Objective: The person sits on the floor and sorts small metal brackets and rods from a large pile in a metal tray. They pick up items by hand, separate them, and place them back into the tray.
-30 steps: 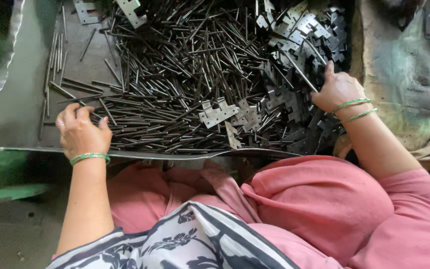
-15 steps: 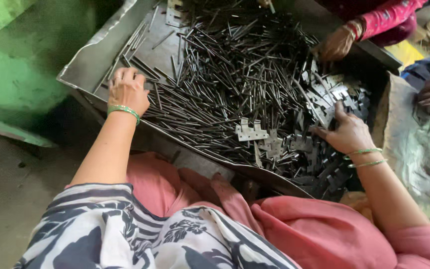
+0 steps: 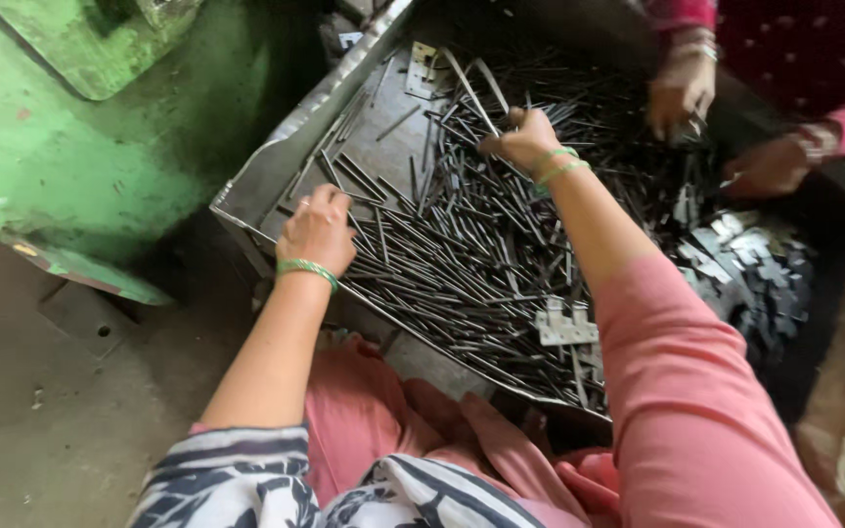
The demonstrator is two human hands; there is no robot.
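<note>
A bare, dusty concrete floor (image 3: pixel 41 430) and a green-painted machine body (image 3: pixel 70 127) framed the scene, and between them sat a wide, shallow metal tray (image 3: pixel 246 200) heaped with thin dark metal pins (image 3: pixel 462 274).

The person's left hand (image 3: pixel 317 230) rested near the tray's edge, its fingers (image 3: pixel 330 200) curled down onto the pins beneath them; whether they pinched any pin could not be told. The right hand (image 3: pixel 525 142) reached deeper into the heap, fingers (image 3: pixel 501 147) closed around a small bundle of pins that stuck up beyond the knuckles. Nearer the body than the right hand's fingers lay a pale flat hinge plate (image 3: pixel 564 323) on top of the pins, and farther to their right sat a pile of similar grey plates (image 3: pixel 745 264).

Beyond the right hand, another person's hands (image 3: pixel 682 93) worked in the same heap, close by but apart.

The pins lay crossed and tangled, so a lifted bundle seemed likely to drag neighbours along and shed them over the rim onto the floor. The pointed ends and the tray's thin edge looked able to prick or scrape bare skin, and two people reaching into one pile risked bumping hands.
</note>
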